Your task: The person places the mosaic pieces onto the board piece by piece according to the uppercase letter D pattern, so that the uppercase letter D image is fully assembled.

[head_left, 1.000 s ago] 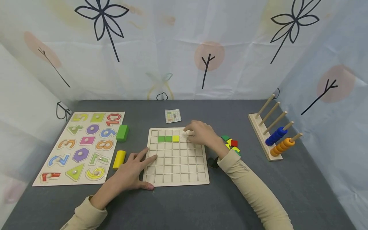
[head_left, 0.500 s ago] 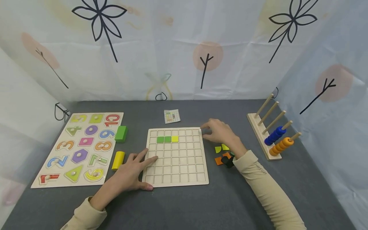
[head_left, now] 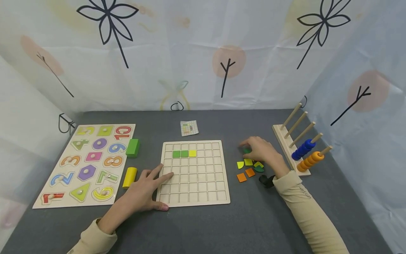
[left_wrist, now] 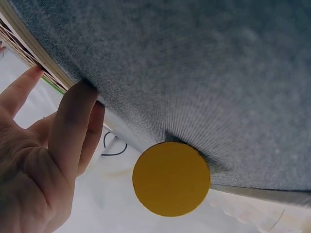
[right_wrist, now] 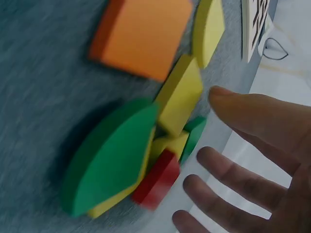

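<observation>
The pile of coloured tiles (head_left: 250, 165) lies on the worktop (head_left: 253, 218) right of the grid board (head_left: 194, 173). The right hand (head_left: 258, 150) hovers over the pile, fingers loosely spread, gripping nothing. The left hand (head_left: 144, 190) rests flat, fingers spread, on the board's left edge, beside a yellow cylinder (head_left: 130, 176).

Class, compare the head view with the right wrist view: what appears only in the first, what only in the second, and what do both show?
Only the head view shows the wooden grid board, its two green tiles, the left hand resting on it, and the number puzzle board. Only the right wrist view shows a red tile tucked under the pile. Both show the right hand open over the loose coloured tiles, including an orange square.
</observation>
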### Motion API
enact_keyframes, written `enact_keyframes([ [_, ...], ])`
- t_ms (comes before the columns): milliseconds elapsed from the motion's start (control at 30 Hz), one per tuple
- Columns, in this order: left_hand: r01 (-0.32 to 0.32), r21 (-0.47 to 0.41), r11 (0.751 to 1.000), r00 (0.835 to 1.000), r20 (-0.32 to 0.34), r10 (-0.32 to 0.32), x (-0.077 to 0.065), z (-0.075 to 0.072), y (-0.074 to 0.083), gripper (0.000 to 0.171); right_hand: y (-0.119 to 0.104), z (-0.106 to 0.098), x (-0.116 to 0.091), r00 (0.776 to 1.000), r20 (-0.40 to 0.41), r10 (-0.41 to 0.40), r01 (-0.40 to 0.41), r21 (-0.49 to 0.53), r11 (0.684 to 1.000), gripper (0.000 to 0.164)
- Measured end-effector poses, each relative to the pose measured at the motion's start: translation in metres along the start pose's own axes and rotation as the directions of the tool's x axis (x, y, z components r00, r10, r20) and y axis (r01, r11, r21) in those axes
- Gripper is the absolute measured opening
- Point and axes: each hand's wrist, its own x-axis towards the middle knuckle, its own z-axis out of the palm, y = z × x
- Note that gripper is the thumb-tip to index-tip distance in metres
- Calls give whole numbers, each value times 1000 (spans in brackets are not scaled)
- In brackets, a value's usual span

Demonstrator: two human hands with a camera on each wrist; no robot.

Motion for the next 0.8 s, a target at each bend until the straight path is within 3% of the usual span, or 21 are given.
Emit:
enact_keyframes([
  [233, 8, 6, 1000, 1000, 5, -8, 0, -1, 1, 101, 9, 0, -1, 998, 48, 42, -43, 11, 999, 37],
  [567, 0, 1, 1000, 1000, 6, 0, -2, -2, 3, 101, 7, 7, 1, 1000, -14, 18, -17, 66, 998, 34],
  [800, 3, -1, 1000, 1000, 3, -3, -2, -2, 3, 101, 1, 8, 3, 1000, -27, 2, 0, 74, 997, 41],
])
